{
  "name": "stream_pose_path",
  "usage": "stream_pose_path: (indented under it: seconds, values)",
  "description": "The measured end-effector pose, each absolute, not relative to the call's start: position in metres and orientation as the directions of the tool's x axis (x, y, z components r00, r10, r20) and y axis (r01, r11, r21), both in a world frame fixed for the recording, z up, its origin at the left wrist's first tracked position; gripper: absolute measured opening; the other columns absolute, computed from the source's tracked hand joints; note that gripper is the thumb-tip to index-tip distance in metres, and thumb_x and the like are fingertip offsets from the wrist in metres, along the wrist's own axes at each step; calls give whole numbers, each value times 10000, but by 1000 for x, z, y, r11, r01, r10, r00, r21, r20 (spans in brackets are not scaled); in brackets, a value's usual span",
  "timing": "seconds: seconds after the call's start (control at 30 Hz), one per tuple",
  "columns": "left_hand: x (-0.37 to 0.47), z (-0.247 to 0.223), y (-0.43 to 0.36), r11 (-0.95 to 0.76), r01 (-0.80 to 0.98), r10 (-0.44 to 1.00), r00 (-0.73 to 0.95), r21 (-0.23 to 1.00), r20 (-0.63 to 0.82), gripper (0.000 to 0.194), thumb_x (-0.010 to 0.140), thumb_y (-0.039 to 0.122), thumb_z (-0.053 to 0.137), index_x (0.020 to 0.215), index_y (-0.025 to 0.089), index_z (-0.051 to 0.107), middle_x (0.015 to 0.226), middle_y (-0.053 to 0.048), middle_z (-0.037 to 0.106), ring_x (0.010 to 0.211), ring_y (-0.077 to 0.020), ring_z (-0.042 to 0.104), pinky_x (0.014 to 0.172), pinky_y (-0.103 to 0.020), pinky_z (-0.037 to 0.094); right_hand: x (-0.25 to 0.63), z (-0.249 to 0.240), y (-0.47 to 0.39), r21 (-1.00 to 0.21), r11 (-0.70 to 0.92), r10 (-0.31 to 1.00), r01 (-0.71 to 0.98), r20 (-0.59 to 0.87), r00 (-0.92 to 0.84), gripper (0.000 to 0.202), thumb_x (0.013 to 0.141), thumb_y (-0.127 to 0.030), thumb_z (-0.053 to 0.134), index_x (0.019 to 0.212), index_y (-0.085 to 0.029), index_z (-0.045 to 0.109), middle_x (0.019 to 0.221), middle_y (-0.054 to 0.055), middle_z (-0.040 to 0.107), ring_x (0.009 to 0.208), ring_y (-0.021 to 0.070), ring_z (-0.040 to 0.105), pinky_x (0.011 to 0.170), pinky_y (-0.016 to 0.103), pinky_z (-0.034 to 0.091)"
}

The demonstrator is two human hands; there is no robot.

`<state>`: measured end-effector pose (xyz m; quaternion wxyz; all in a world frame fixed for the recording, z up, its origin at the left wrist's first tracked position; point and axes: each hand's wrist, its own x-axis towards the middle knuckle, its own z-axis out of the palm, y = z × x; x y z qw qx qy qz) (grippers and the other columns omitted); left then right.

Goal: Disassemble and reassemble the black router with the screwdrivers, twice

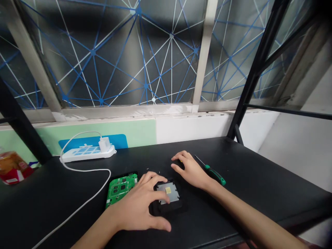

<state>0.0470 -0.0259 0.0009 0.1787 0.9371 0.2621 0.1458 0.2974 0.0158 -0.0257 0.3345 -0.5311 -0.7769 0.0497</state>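
Note:
My left hand [141,202] is spread over the left part of a small black device with a silver metal plate [174,196] and a yellow sticker. Its fingertips reach the plate's left edge, and nothing is gripped. Partly hidden behind that hand, a green circuit board [119,188] lies in a black casing. My right hand [188,170] rests farther back on the table, fingers apart and curved; a bit of something yellow shows under them. Just right of it lies a screwdriver [216,175] with a green and black handle, its shaft pointing to the back left.
A white power strip [88,153] with a plugged-in adapter [104,144] stands at the back left; its white cable [97,189] curves across the black table [249,193]. An orange and red package [12,167] is far left. Black frame posts rise at both sides.

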Motion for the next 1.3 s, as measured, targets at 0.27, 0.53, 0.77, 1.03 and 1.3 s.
stream_pose_path:
  seconds: [0.27, 0.53, 0.77, 1.03, 1.3]
  values:
    - [46, -1, -26, -811, 414, 525, 826, 414, 202, 438, 715, 566, 811, 1100, 382, 713, 1379, -30, 516, 1289, -367, 390, 1059, -591, 369, 299, -30, 19, -430, 406, 874, 806, 441, -205, 193, 904, -310, 595, 1064, -214, 646, 1091, 88, 588, 1088, 244, 567, 1005, 452, 457]
    - [47, 0, -28, -785, 423, 544, 820, 452, 178, 405, 726, 483, 830, 1094, 368, 706, 1325, -31, 554, 1254, -340, 428, 1027, -561, 410, 302, -38, 23, -402, 349, 893, 847, 416, -171, 269, 905, -350, 586, 1119, -199, 650, 1263, 130, 548, 1227, 282, 518, 1070, 475, 413]
    - [47, 1, -29, -759, 437, 561, 815, 482, 144, 398, 735, 411, 832, 1102, 349, 690, 1354, -34, 527, 1268, -324, 420, 1052, -550, 391, 305, -39, 25, -358, 277, 903, 892, 414, -114, 347, 912, -386, 562, 1185, -183, 632, 1313, 159, 522, 1244, 310, 502, 1067, 477, 409]
    - [47, 4, -30, -752, 446, 552, 829, 486, 94, 390, 770, 434, 798, 1124, 331, 671, 1349, -46, 508, 1243, -325, 441, 1066, -538, 360, 308, -43, 29, -297, 203, 919, 933, 386, -77, 389, 926, -355, 519, 1246, -159, 619, 1224, 166, 581, 1139, 309, 558, 1020, 442, 425]
    - [46, 6, -29, -755, 449, 546, 834, 479, 79, 376, 800, 430, 773, 1144, 334, 658, 1376, -26, 506, 1274, -310, 445, 1123, -529, 313, 312, -44, 33, -259, 162, 933, 952, 354, -62, 322, 911, -347, 552, 1172, -198, 668, 1140, 142, 615, 1068, 289, 577, 982, 407, 426]
